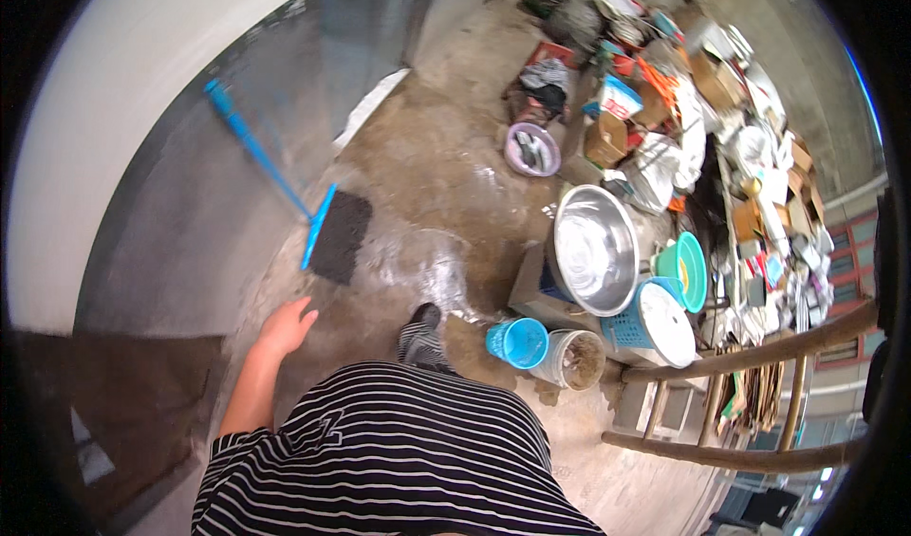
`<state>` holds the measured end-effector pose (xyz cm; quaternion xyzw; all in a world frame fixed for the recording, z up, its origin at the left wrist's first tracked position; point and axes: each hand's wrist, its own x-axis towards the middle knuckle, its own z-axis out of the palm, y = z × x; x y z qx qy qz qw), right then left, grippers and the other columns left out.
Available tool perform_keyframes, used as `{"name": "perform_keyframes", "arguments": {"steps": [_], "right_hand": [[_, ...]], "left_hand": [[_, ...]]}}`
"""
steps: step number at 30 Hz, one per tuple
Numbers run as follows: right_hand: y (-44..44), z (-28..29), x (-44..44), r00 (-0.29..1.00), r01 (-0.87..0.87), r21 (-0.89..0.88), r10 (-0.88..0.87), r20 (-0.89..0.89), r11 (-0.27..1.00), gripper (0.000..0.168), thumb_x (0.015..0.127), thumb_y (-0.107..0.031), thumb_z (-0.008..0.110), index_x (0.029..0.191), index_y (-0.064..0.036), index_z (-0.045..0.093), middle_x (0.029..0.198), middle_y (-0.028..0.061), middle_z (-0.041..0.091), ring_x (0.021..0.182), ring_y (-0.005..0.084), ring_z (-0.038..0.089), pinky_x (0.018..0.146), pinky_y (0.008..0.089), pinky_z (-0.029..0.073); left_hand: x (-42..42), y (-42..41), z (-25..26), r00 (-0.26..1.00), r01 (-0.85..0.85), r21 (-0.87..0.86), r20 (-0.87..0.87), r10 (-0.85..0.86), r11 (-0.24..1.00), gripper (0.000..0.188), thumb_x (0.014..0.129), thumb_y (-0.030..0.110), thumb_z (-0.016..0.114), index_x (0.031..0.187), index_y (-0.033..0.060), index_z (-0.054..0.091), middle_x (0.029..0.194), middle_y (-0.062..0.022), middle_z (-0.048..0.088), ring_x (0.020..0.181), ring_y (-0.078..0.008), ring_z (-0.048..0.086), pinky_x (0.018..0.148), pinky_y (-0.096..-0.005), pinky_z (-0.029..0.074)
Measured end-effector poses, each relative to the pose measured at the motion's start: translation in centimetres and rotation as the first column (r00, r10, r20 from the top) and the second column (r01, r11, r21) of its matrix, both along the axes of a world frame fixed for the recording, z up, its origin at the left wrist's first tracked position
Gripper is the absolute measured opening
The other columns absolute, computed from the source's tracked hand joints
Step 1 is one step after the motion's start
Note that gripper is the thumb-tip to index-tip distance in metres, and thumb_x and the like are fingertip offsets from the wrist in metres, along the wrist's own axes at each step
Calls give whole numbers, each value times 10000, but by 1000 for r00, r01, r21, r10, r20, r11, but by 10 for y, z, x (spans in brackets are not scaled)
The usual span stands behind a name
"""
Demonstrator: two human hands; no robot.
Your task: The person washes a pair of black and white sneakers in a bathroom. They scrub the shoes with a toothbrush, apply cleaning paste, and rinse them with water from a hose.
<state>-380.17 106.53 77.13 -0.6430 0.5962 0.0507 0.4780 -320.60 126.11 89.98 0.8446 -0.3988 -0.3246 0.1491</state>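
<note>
My left hand reaches forward at the left, its fingers apart and nothing in it. Just beyond it, apart from the fingers, is a floor mop or broom with a blue head bar and a blue handle leaning towards the grey-painted lower wall. A dark mat-like pad or bristle part lies on the wet concrete floor along the bar. My right hand is out of view. Before me and to the right stand a blue plastic bin and a white bucket with murky contents.
A large steel basin, a green basin and a blue basket with a white lid stand at the right. A purple basin is farther off. A wooden ladder juts in at lower right, near piled boxes and bags.
</note>
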Motion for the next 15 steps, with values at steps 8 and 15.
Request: {"name": "perform_keyframes", "arguments": {"steps": [8, 15], "right_hand": [[-81, -35, -86, 953, -15, 324, 112, -281, 946, 462, 911, -387, 528, 1249, -75, 562, 1171, 185, 610, 1090, 325, 573, 946, 402, 439], [-320, -37, 52, 946, -307, 71, 312, -92, 949, 471, 928, -377, 531, 1282, -66, 538, 1197, 182, 606, 1123, 350, 564, 957, 405, 440]], "left_hand": [[-12, -175, 6, 942, 235, 87, -266, -205, 968, 527, 899, 368, 570, 1296, 26, 506, 1171, -217, 603, 1065, -337, 588, 907, -398, 464], [35, -256, 14, 997, 68, 19, -40, -67, 998, 539, 884, 339, 599, 1309, 26, 488, 1158, -212, 612, 1057, -335, 597, 893, -402, 476]]}}
